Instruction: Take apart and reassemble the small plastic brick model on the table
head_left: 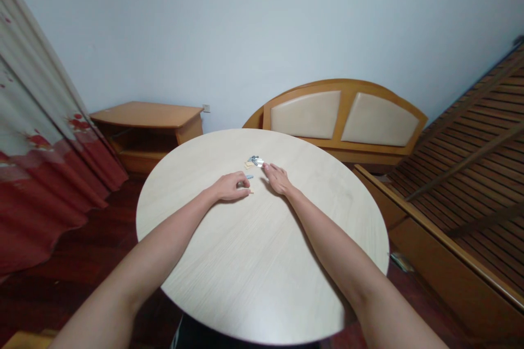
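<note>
Because metal pieces (257, 161) lie by the right hand (278, 178), toward twelve o'clock on the tabletop (254, 267), a sideways brush could scatter them; the left grip (232, 186) stands apart, the right's I cannot tell.

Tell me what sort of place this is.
Most likely a bedroom. An arched, cream-padded, light-brown wooden headboard stands at the back, a brown slatted wooden frame, perhaps a bed base, is at the right, and a long red-and-white flowered curtain hangs at the left.
</note>
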`<act>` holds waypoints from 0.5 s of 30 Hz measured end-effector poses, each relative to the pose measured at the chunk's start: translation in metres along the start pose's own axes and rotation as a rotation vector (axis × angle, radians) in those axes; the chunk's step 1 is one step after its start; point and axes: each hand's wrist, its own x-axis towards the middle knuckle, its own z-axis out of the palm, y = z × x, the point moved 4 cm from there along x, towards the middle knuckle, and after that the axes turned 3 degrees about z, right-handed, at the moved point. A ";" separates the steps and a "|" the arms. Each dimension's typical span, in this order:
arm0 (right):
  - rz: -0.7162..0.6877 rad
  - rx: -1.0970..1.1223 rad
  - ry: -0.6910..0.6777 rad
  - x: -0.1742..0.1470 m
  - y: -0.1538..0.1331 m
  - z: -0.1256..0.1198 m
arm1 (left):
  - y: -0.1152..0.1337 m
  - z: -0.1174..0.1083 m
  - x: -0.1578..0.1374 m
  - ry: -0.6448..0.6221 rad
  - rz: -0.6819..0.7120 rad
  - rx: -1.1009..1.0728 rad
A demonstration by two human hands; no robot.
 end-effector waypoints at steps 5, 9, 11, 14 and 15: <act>0.072 -0.059 0.082 -0.001 0.002 -0.010 | 0.002 0.001 0.000 -0.013 0.037 -0.007; 0.272 -0.143 0.247 -0.008 0.018 -0.027 | 0.001 0.000 0.001 -0.013 0.022 0.001; 0.334 -0.171 0.271 -0.011 0.026 -0.032 | 0.001 0.000 0.002 -0.007 0.014 -0.001; 0.381 -0.207 0.261 -0.012 0.038 -0.033 | 0.000 0.000 0.003 0.008 -0.012 0.000; 0.390 -0.214 0.264 -0.012 0.041 -0.033 | -0.002 0.000 0.003 0.017 -0.023 0.009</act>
